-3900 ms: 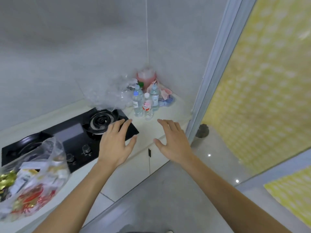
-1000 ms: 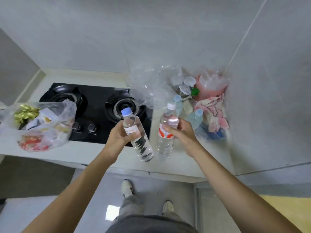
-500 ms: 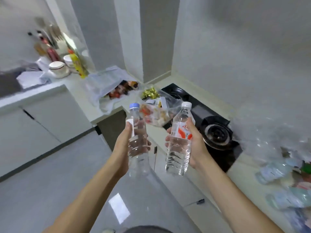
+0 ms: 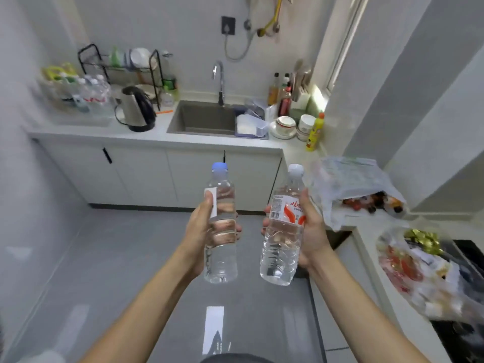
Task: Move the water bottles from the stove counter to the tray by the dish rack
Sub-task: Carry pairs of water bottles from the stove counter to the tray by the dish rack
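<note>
Left hand [image 4: 200,229] is gripping bottle [image 4: 220,226] upright | right hand [image 4: 311,229] is gripping second bottle [image 4: 282,229] upright | tray [image 4: 78,119] is lying ahead-left beside rack [image 4: 123,66], across the floor; your left is nearer.

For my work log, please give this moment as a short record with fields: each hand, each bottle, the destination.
left hand: grips blue-capped bottle, upright
right hand: grips white-capped bottle, red-and-white label, slightly tilted
bottles: both clear, capped, held above the floor
dish rack: far counter, left of sink
tray: beside the rack, already holds bottles; blurred
</note>
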Available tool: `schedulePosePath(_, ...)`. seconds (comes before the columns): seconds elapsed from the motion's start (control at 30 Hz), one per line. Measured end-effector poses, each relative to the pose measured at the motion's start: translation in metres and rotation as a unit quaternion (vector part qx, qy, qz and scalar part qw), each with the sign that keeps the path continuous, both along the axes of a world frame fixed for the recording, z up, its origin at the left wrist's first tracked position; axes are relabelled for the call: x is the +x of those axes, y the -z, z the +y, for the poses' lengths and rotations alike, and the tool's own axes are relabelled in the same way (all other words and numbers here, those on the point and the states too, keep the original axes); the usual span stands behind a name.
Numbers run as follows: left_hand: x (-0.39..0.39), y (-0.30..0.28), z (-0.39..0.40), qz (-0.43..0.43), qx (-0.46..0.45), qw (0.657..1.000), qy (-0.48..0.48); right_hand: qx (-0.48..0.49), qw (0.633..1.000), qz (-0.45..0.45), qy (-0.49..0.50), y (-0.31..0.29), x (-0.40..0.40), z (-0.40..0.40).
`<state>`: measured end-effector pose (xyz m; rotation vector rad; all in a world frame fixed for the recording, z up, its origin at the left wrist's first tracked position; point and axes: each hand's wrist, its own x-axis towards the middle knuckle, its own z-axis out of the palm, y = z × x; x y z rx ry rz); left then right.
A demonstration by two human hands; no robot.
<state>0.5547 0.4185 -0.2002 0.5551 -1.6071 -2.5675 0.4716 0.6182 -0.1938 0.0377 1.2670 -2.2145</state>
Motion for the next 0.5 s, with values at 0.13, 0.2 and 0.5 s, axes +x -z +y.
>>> schedulePosePath(0.13,0.002,0.012,-0.09,0.011,0.036,0.996,-0.079,0.006,0.995,-0.006,-0.102,0.005,-0.031,-0.106)
schedulePosePath(0.2,0.0,0.017,-0.131,0.026,0.042,0.994,-0.099,0.004,0.99,-0.018,-0.142,0.012,-0.047,-0.159)
schedulePosePath(0.5,-0.067,0.017,-0.292,-0.028,-0.072,0.963,-0.257,-0.037,0.955,-0.048,-0.289,0.047,-0.151,-0.374)
